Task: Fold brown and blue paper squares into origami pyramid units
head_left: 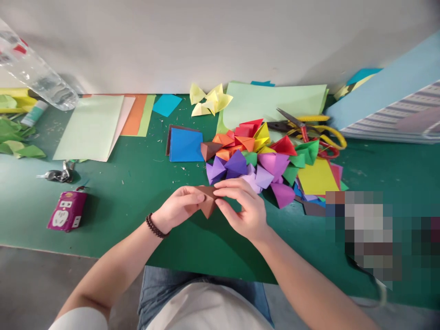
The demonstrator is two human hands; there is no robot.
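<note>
A piece of brown folded paper [208, 207] with a point facing down is held above the green table's front half. My left hand [179, 205] grips its left side, thumb lying on the front face. My right hand [243, 205] has its fingertips at the paper's upper right edge, thumb a little lower. Just beyond my hands lies a pile of folded paper pieces, among them a purple one [236, 165], an orange one [224, 139], a pink one [274, 164] and a brown one [209, 150]. Blue paper squares [186, 145] sit left of the pile.
Scissors [302, 128] and pliers lie behind the pile, by a light blue box [381, 101]. Yellow squares [318, 178] are at right. Paper sheets [91, 126], a water bottle [44, 68], keys [58, 174] and a purple box [67, 211] stand left. Pale yellow folded pieces [215, 101] rest near the wall.
</note>
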